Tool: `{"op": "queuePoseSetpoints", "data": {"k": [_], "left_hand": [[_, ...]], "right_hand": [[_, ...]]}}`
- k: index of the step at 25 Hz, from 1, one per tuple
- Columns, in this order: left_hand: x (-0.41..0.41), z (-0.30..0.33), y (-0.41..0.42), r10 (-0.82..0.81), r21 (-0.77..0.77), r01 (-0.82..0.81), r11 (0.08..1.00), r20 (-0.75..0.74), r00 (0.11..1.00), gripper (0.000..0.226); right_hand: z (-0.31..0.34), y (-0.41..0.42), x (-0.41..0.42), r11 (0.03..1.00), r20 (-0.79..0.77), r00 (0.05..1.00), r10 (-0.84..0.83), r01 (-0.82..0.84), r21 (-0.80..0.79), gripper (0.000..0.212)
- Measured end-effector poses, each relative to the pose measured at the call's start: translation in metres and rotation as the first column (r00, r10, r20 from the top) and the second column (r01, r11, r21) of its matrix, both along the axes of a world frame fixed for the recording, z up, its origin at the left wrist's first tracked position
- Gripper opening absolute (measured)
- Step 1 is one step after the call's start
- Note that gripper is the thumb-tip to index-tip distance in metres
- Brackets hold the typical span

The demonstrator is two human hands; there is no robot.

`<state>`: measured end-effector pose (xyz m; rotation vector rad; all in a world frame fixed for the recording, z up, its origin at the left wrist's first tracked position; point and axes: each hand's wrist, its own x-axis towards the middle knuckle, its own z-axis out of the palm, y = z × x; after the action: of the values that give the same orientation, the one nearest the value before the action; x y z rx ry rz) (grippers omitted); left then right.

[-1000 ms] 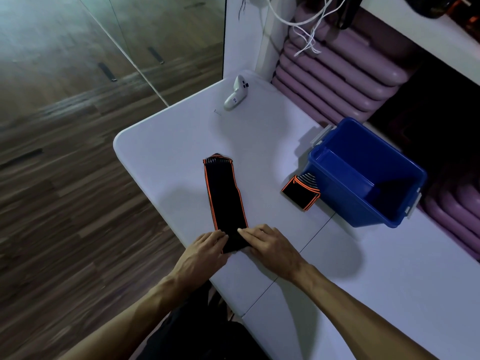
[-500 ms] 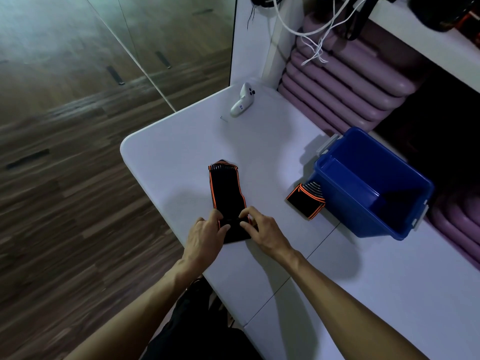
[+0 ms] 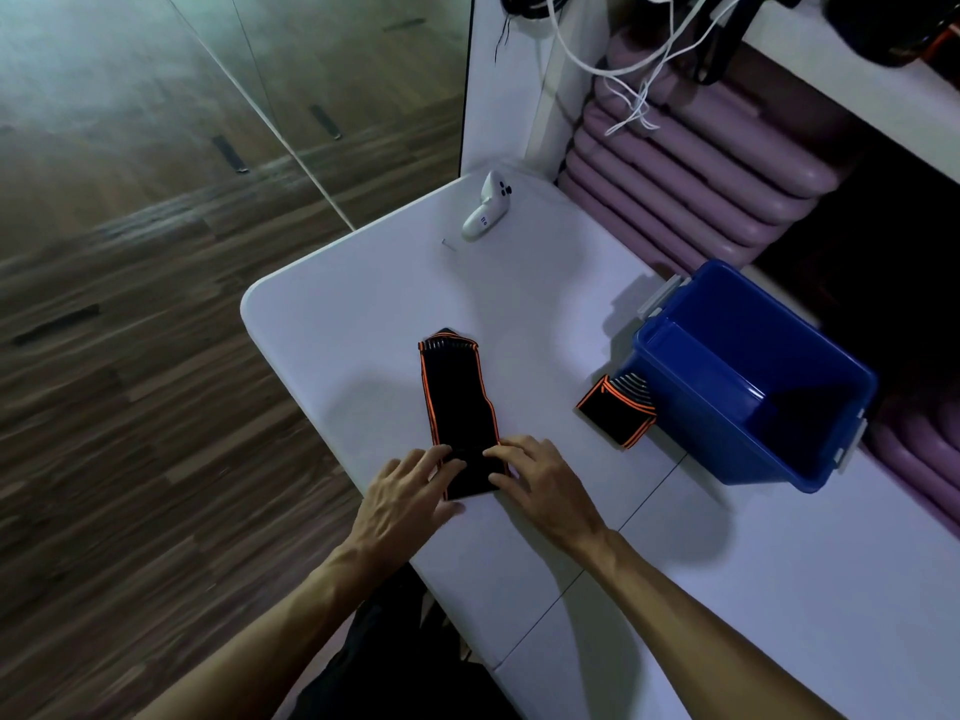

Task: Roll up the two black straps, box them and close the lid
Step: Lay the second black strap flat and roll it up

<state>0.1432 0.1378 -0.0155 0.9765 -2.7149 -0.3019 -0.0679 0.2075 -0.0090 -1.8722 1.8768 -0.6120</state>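
Black and orange on white, blue off to the right

The strap [image 3: 457,407] under my fingertips is black with thin orange edging; the second strap [image 3: 615,415], right of my hands, is black and orange too, with pale stripes at its end. The box [image 3: 691,407] beyond it is deep blue, the table [image 3: 363,314] white, the controller [image 3: 485,213] far ahead white with dark buttons.

A white controller [image 3: 485,213] lies on the white table [image 3: 779,563].
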Motion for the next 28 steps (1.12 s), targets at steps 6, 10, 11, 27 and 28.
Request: {"op": "queuePoseSetpoints", "data": {"k": [6, 10, 11, 27, 28], "left_hand": [[-0.004, 0.012, -0.014, 0.022, 0.102, -0.021, 0.995, -0.01, 1.0, 0.039], [-0.008, 0.02, -0.027, 0.073, 0.318, -0.053, 0.947, -0.051, 0.996, 0.043], [-0.011, 0.021, -0.032, 0.108, 0.368, -0.08, 0.926, -0.055, 0.993, 0.041], [-0.038, 0.004, -0.103, 0.108, 0.343, -0.138, 0.929, 0.104, 0.989, 0.049], [-0.033, -0.002, -0.106, 0.087, 0.324, -0.125, 0.938, 0.128, 0.988, 0.055]], "right_hand": [[0.004, -0.015, -0.003, 0.993, -0.118, 0.986, 0.118, -0.115, 0.034, 0.05], [0.013, -0.034, -0.009, 0.978, 0.043, 0.99, 0.134, -0.139, 0.154, 0.031], [0.016, -0.041, -0.01, 0.968, 0.091, 0.988, 0.122, -0.139, 0.209, 0.029], [0.033, -0.048, -0.006, 0.967, 0.177, 0.983, 0.052, -0.093, 0.235, 0.034], [0.034, -0.047, -0.006, 0.967, 0.154, 0.984, 0.091, -0.125, 0.224, 0.033]]}}
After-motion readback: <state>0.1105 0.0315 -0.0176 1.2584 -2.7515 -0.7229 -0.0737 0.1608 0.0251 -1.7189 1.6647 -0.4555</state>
